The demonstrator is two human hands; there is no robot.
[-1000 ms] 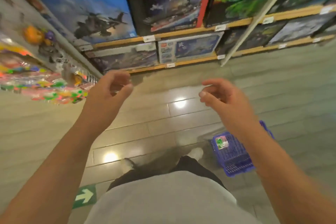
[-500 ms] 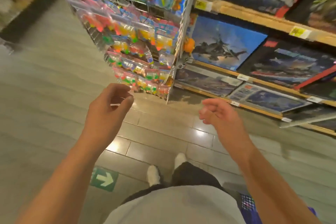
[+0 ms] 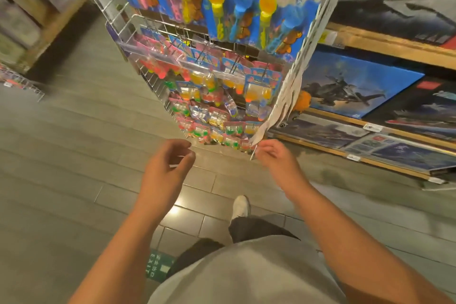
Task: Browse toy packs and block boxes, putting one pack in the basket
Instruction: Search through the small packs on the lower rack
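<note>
Two hands hang in front of the person in the head view, both holding nothing; the left hand [image 3: 167, 170] sits near centre with fingers loosely curled, and the right hand [image 3: 276, 160] at about 3 o'clock from it is likewise relaxed, its fingertips just beside the bottom corner of the wire rack [image 3: 153, 24], touching or not I cannot tell; small toy packs [image 3: 209, 116] hang in rows at 12 o'clock from the hands, with bubble wands [image 3: 222, 2] higher up; block boxes [image 3: 345, 86] stand on wooden shelves [image 3: 385, 44] at 2 o'clock; the basket is out of sight, so whether a pack is already in it cannot be read; judging by the empty hands near the packs, browsing goes on, and choosing and dropping a pack looks undone.
</note>
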